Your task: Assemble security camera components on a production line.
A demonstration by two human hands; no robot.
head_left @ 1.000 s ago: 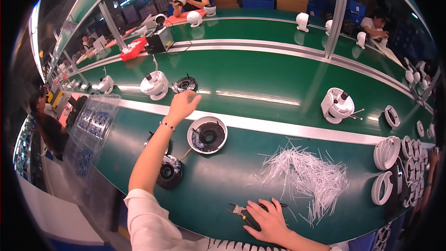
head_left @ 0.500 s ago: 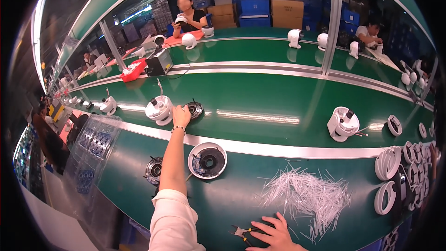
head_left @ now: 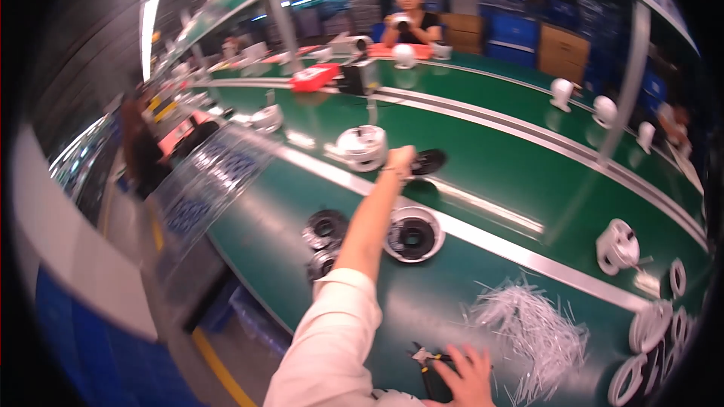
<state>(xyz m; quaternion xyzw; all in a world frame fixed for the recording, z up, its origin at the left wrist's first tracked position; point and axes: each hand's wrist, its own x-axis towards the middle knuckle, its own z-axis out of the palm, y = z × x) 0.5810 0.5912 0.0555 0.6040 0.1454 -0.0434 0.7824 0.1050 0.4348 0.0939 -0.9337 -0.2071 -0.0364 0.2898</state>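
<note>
My left hand (head_left: 401,160) reaches out onto the green belt, closed on the edge of a black round part (head_left: 429,161). That part is tilted, with a dark reflection beneath it. Just left of the hand stands a white camera-like housing (head_left: 362,148) with a wire sticking up. Below my forearm lie a white ring-shaped cover with a black disc inside (head_left: 414,234) and a black round part with a circuit board (head_left: 326,227). My right hand (head_left: 469,378) rests with fingers spread on the bench, beside side cutters (head_left: 424,356) with yellow-and-black handles.
A heap of thin white strips (head_left: 532,335) lies right of my right hand. White rings (head_left: 650,328) stack at the right edge. Another white housing (head_left: 618,246) stands on the belt. Clear plastic trays (head_left: 219,166) sit at left. A person (head_left: 411,22) works across the belts.
The view has swung left, so the scene sits further right. My left hand has taken hold of the black round part, now tilted. My right hand stays spread by the cutters.
</note>
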